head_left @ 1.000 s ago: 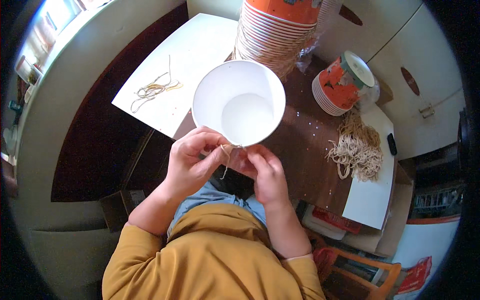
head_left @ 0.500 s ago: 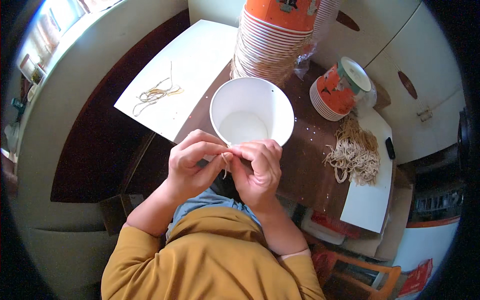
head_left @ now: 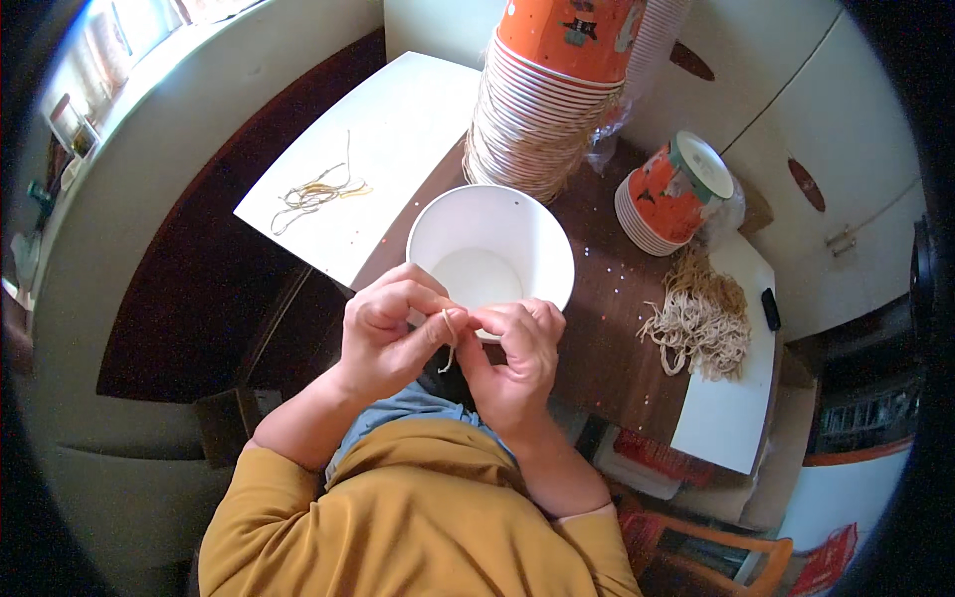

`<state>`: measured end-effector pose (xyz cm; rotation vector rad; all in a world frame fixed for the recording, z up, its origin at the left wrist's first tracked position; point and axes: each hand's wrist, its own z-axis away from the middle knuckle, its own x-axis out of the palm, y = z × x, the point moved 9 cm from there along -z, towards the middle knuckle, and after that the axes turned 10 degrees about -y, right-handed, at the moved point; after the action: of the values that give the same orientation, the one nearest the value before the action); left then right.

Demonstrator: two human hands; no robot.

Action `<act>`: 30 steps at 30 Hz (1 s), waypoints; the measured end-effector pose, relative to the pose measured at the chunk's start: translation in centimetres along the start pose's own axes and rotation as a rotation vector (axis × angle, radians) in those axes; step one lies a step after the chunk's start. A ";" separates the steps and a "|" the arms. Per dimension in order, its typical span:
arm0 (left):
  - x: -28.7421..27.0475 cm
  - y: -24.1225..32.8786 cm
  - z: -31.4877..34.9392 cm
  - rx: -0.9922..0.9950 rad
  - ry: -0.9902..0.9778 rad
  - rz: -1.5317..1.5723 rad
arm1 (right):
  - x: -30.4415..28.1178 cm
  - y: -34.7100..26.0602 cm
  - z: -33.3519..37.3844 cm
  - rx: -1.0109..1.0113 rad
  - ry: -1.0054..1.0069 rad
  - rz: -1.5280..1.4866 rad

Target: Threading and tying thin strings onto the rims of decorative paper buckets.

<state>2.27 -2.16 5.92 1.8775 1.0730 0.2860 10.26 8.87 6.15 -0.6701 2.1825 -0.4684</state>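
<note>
Left hand (head_left: 393, 323) pinches a pale cord (head_left: 452, 343) between thumb and forefinger, the short loose end dangling below the fingertips. Right hand (head_left: 512, 353) meets it there, thumb and fingers drawn close; whether they grip the cord cannot be told, as the contact is hidden.

Both hands work at the near rim of a white-lined bucket (head_left: 517, 239). Its open mouth faces up toward the person, and a small dark hole shows in the far wall, close under the rim. What bears the bucket's near side is hidden.

Just beyond it on the dark brown tabletop (head_left: 607, 348) rises a tall stack of buckets (head_left: 567, 50), nested mouth down, orange above with white rims below and cords hanging about the lower rims. Farther right is a shorter stack (head_left: 667, 199), orange with a green band, also mouth down, clear plastic beside it.

Nearer on that side lies a heap of cords (head_left: 711, 328), cream and tan, partly over a white panel (head_left: 716, 428); a small black object (head_left: 771, 309) is near it. To the left, a few loose strands (head_left: 313, 196) lie tangled on another white board (head_left: 398, 119).
</note>
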 end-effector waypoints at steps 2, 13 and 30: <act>-0.1 -0.4 -0.1 -0.062 0.041 0.182 | 0.1 0.0 0.0 -0.009 -0.026 0.038; -3.3 -4.3 -0.9 -0.148 0.216 0.657 | -3.3 2.3 0.1 -0.087 -0.336 0.159; 1.0 -0.2 -6.0 0.023 0.159 0.063 | -12.0 3.4 -5.9 0.055 -0.461 -0.111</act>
<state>-0.76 2.22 8.77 1.9371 1.1282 0.4671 11.21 19.42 15.00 -0.7848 1.7002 -0.3847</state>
